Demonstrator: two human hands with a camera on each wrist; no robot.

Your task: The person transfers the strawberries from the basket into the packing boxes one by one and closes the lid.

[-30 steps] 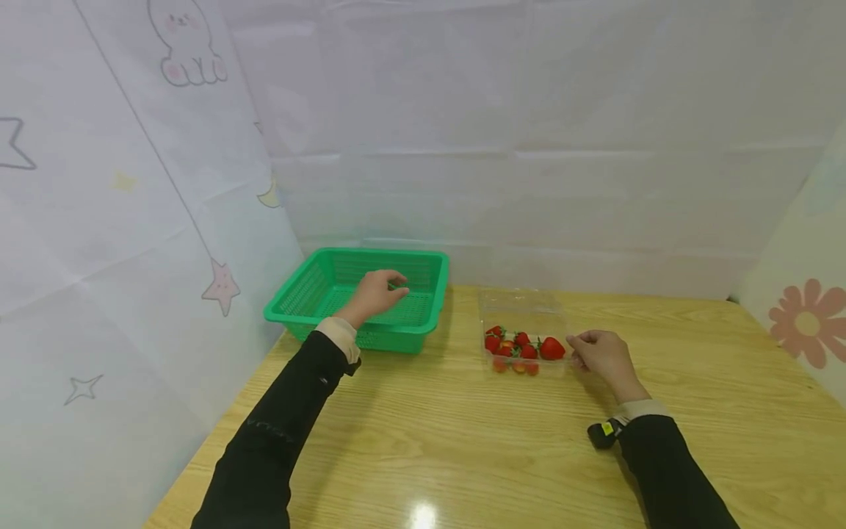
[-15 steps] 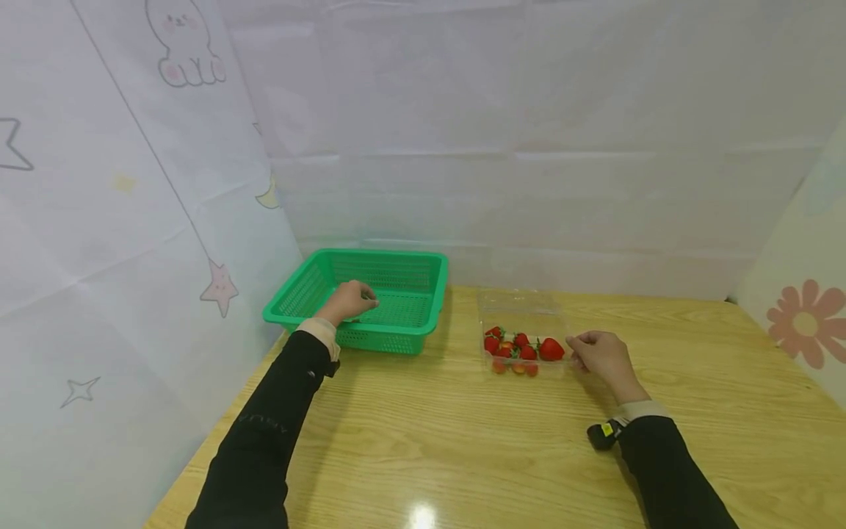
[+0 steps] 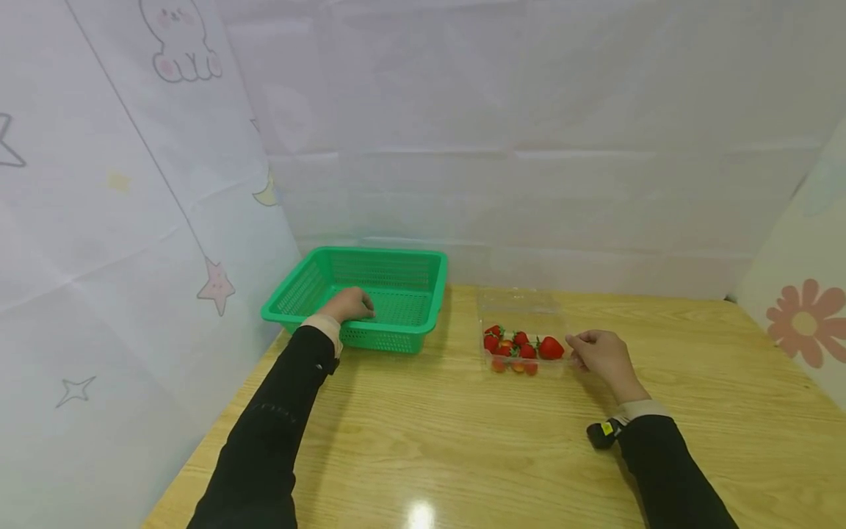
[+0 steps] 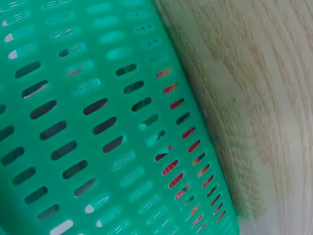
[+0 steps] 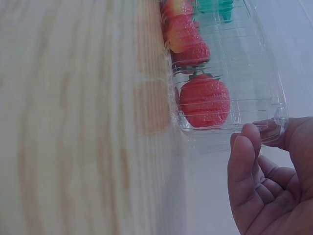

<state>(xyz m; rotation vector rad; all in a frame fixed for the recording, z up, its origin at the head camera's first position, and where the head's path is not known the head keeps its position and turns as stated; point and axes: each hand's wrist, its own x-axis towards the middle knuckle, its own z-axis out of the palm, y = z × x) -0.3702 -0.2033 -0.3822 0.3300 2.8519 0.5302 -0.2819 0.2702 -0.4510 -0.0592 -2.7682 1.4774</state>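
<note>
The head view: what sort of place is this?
Probably a staged recording booth, not a kitchen: white sheets with cartoon prints wall in a wooden table, which bears a green basket and a clear strawberry box.

The head camera looked forward and down over the table [image 3: 463,441]. The left wrist view sat close against the basket [image 4: 88,122], the right beside the strawberry box [image 5: 230,73]; both appeared in the head view.

no readable text, labels, brands or numbers, only cartoon drawings on the backdrop sheets [image 3: 132,184]
</note>
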